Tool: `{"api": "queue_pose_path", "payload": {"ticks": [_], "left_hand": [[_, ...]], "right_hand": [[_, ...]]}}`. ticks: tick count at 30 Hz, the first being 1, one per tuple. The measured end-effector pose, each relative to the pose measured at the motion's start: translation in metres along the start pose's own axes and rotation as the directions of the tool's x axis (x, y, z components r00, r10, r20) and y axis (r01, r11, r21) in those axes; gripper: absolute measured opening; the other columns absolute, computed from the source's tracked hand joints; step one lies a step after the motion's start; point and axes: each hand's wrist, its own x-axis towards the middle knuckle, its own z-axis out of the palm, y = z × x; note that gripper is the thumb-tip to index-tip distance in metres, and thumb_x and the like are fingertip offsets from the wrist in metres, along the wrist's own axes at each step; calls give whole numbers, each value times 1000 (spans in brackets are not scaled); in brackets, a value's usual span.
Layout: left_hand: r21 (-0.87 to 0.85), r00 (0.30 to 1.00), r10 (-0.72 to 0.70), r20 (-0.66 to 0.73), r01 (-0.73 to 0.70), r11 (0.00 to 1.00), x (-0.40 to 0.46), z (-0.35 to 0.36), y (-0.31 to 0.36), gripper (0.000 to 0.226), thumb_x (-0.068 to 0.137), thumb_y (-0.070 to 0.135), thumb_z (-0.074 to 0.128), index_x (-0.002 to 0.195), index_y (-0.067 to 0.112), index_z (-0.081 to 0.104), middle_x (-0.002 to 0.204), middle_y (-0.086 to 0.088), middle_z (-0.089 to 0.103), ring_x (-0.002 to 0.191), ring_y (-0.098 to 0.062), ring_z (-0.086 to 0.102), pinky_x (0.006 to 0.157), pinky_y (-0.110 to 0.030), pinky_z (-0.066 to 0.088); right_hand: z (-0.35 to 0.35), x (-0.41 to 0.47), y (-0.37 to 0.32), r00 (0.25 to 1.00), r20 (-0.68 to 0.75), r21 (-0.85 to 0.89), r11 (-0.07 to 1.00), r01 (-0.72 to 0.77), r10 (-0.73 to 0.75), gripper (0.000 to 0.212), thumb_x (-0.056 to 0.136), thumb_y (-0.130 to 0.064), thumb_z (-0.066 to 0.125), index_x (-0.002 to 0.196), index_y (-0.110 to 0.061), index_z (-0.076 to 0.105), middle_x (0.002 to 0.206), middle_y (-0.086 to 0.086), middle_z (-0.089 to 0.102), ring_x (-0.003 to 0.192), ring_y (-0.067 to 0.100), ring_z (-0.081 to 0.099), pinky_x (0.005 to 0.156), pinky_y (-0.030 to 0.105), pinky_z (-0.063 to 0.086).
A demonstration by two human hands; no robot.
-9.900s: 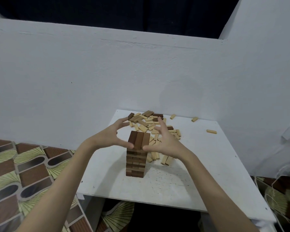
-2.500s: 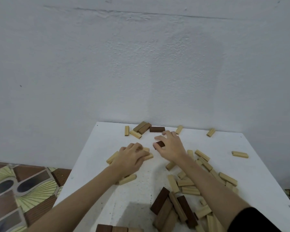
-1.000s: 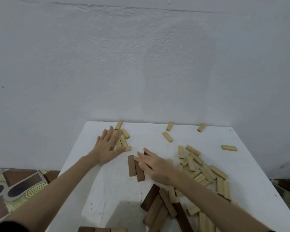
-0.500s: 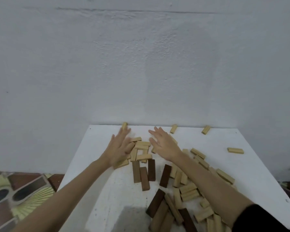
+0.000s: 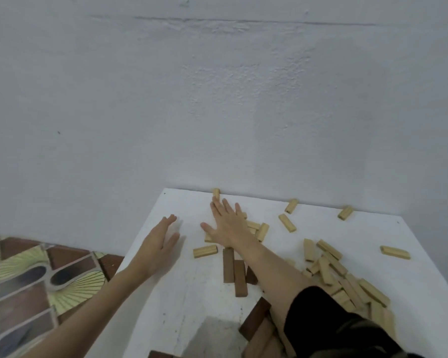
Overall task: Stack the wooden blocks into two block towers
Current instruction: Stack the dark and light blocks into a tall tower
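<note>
On the white table, near the wall:
Right hand: flat, fingers spread, palm down on light wooden blocks; grips nothing.
Left hand: fingers straight, empty, at the table's left edge.
Dark blocks: lying flat beside the right forearm.
Light block pile: scattered at right.
Block tower top: bottom edge, barely visible.

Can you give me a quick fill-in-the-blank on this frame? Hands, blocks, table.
1. Both the left hand and the right hand have fingers that are ____.
2. The wooden table top is painted ____.
3. The dark blocks lie just nearer the camera than the ____ hand.
4. The heap of light blocks lies on the table's ____ side.

Missing words: straight; white; right; right
</note>
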Motion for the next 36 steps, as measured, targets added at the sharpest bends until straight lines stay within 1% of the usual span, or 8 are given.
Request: {"api": "queue_pose_path", "payload": {"ticks": [4,9,14,18,22,27,32,36], "left_hand": [[119,997,42,59,-49,992,-9,-3,6,50,99,23,43,145,13,28,154,-1,25,144,-16,17,114,-26,12],[205,988,148,46,-154,967,-11,-29,39,49,97,20,46,143,8,33,151,-3,33,144,-18,19,114,-26,13],[249,974,213,73,-224,942,-22,-55,101,48,99,22,44,144,11,32,151,-3,33,144,-18,18,115,-30,15],[389,971,181,158,-230,892,-38,-50,171,51,99,28,43,145,12,28,152,-6,29,143,-20,20,113,-34,19],[423,987,58,152,-118,898,-56,-10,244,48,98,29,41,142,10,33,146,-11,35,135,-27,30,107,-41,30],[206,986,-135,98,113,972,-80,82,283,49,97,24,35,142,7,28,148,-12,29,137,-30,25,111,-44,25],[130,912,-409,16,403,906,-76,130,255,57,100,30,31,148,6,13,157,-15,4,144,-35,2,117,-45,10],[43,800,-565,-200,584,811,-44,134,219,60,99,39,30,149,12,12,155,-24,-10,142,-42,-8,115,-50,-2]], "right_hand": [[-3,-30,28,991,-23,35,991,-129,130,63,102,-45,18,152,-9,9,161,4,-1,148,23,-1,119,45,0],[-12,-79,58,976,34,62,974,-217,215,57,103,-42,17,152,-13,11,161,4,3,148,24,0,118,44,4],[-32,-143,76,949,33,185,931,-314,314,54,105,-36,16,153,-15,6,161,5,1,148,21,-4,117,44,1],[-39,-204,99,910,5,213,889,-406,414,50,104,-28,20,151,-13,17,160,7,10,147,24,4,117,43,7],[-37,-258,117,868,-43,273,841,-467,495,43,103,-26,27,143,-11,37,151,12,29,140,27,21,112,42,20],[-30,-288,134,867,-50,297,836,-461,496,41,103,-27,32,141,-13,39,149,12,32,140,27,23,110,40,24],[-32,-281,169,861,-125,312,844,-437,492,48,103,-30,34,147,-13,31,158,12,15,146,26,9,115,40,15],[-32,-254,207,752,-176,305,762,-572,635,60,101,-41,32,152,-16,14,159,18,-4,145,39,-3,116,49,6]]}}
